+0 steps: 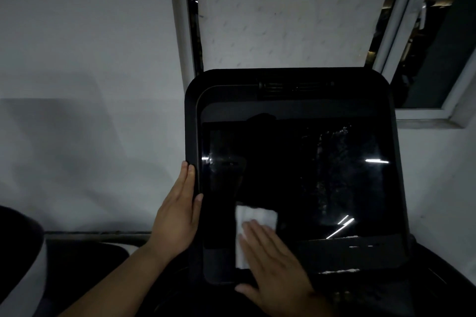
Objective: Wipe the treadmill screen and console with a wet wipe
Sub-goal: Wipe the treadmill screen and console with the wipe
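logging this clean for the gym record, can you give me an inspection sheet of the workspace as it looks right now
surface: glossy black treadmill screen in a matte black console frame, streaky smears on its right half, light glints.
job's things: white folded wet wipe flat on the screen's lower left part.
clutter: nothing seen.
grippers: left hand rests along the frame's left edge, fingers straight, thumb on its front; right hand presses the wipe with flat fingers.
cables: nothing seen.
surroundings: grey-white wall; white-framed window behind the console, dark outside; the room is dim.
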A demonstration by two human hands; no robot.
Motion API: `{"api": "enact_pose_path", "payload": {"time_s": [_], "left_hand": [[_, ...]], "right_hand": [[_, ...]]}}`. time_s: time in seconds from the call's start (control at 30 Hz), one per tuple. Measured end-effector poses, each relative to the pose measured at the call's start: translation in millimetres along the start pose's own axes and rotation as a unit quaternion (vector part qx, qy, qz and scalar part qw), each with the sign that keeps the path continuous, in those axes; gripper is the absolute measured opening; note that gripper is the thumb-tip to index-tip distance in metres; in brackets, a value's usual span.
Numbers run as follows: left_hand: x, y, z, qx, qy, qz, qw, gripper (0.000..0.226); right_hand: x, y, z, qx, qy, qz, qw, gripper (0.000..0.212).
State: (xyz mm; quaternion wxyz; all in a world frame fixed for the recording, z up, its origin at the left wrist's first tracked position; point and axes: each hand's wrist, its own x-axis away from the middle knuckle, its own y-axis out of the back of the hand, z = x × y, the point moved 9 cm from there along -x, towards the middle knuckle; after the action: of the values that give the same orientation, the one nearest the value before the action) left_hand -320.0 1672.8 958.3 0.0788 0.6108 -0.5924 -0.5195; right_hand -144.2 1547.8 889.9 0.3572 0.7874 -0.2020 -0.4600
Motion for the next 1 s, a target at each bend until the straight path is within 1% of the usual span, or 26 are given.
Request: {"api": "enact_pose_path", "payload": {"time_s": [0.1,0.17,0.23,0.3,0.37,0.43,0.5,0.67,0.83,0.9,1.0], "left_hand": [[-1,1,0,-0.002,-0.006,-0.001,1.000,0.068],[-1,2,-1,-0.003,-0.011,-0.001,1.000,0.069],[-1,2,0,-0.005,-0.011,-0.003,1.000,0.070],[-1,2,0,-0.005,-0.006,0.001,1.000,0.070],[0,3,0,-0.003,-0.004,0.001,1.000,0.070],[0,3,-1,-0.001,-0.003,0.001,1.000,0.070],[1,2,-1,0.001,-0.001,-0.001,1.000,0.070],[0,2,1,0.005,0.006,0.000,1.000,0.071],[0,2,3,-0.003,0.002,-0.007,1.000,0.066],[1,0,3,-0.002,0.005,-0.005,1.000,0.069],[0,-1,3,0.001,0.009,-0.006,1.000,0.072]], "right_hand": [[-23,-10,32,-0.033,0.023,0.009,0.999,0.087],[-23,-14,33,-0.028,0.034,0.023,0.999,0.088],[-9,-11,20,-0.015,0.038,0.015,0.999,0.088],[14,-5,-4,-0.002,0.020,-0.004,1.000,0.087],[40,-3,-34,0.017,-0.008,0.011,1.000,0.090],[60,-4,-61,0.038,-0.040,0.041,0.998,0.090],[66,-5,-71,0.043,-0.065,0.053,0.996,0.091],[45,-4,-50,-0.008,-0.076,0.011,0.997,0.086],[68,-11,-79,0.044,-0.082,0.010,0.996,0.088],[61,-4,-87,0.025,-0.087,-0.003,0.996,0.088],[24,8,-89,-0.010,-0.088,-0.009,0.996,0.087]]}}
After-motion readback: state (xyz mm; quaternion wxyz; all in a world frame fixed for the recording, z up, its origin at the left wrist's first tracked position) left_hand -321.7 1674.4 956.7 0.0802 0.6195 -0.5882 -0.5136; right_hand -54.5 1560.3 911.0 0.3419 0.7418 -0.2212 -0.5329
